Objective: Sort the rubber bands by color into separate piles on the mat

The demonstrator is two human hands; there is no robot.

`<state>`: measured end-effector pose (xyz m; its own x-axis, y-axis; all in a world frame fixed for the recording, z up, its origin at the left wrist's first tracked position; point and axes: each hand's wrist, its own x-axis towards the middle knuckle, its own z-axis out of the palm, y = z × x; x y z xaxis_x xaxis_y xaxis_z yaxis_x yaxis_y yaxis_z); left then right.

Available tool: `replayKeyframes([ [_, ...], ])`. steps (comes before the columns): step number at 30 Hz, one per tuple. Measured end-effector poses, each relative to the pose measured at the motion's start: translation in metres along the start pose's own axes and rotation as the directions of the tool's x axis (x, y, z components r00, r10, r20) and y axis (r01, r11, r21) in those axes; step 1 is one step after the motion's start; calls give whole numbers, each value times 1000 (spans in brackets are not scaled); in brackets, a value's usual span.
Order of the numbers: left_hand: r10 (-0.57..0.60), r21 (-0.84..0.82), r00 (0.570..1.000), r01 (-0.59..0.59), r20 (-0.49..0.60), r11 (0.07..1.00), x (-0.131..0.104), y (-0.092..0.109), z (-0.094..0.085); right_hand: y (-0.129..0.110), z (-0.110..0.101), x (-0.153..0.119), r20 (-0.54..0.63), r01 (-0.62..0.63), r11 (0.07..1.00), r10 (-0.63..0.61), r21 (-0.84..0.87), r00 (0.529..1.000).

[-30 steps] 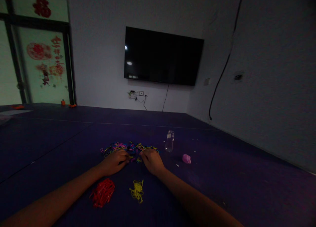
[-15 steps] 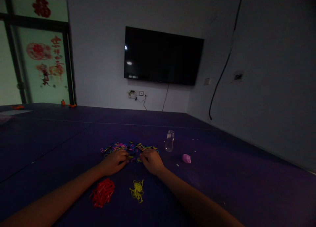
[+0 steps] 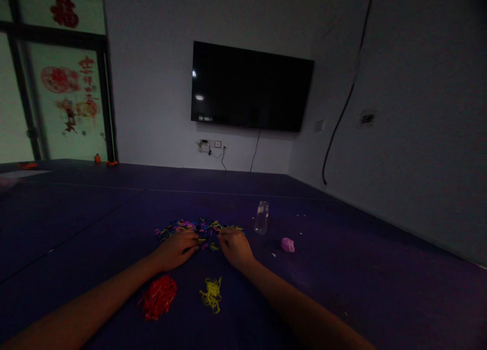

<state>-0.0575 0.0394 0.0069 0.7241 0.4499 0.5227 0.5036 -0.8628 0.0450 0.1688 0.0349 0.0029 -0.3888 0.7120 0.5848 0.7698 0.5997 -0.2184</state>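
A loose heap of mixed-colour rubber bands (image 3: 207,227) lies on the dark purple surface. At its near left side is my left hand (image 3: 178,249), fingers curled, with a yellow rubber band (image 3: 201,240) at its fingertips. My right hand (image 3: 236,249) rests at the heap's right side, thumb and fingers drawn together; whatever they hold is hidden. Closer to me, a pile of red rubber bands (image 3: 159,296) sits below my left forearm. A smaller pile of yellow rubber bands (image 3: 211,294) lies between my forearms.
A clear bottle (image 3: 261,218) stands beyond my right hand, with a crumpled-looking pink object (image 3: 287,245) nearer on the right. Small white scraps are scattered around them. A television (image 3: 251,86) hangs on the far wall, and a glass door (image 3: 63,96) is at left.
My right hand has shifted very slightly to the right, away from the left one. My left hand and the piles look the same.
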Motion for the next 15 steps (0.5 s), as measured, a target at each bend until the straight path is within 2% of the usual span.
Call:
replayKeyframes([
  [3, -7, -2, 1000, 7, -9, 1000, 0, -1, 1, -2, -3, -1, -60, 40, 996, -36, 79, 998],
  [7, -3, -20, 1000, 2, -9, 1000, -1, -2, 1, 0, -4, -2, 25, 179, 968, -186, 175, 982],
  [10, -2, -23, 1000, 2, -13, 1000, 0, -1, 0, 3, -1, -1, 67, 239, 946, -259, 218, 964],
  [15, -21, -14, 1000, 21, -2, 1000, 0, 3, -2, 6, 4, 1, 103, 232, 953, -255, 197, 961],
])
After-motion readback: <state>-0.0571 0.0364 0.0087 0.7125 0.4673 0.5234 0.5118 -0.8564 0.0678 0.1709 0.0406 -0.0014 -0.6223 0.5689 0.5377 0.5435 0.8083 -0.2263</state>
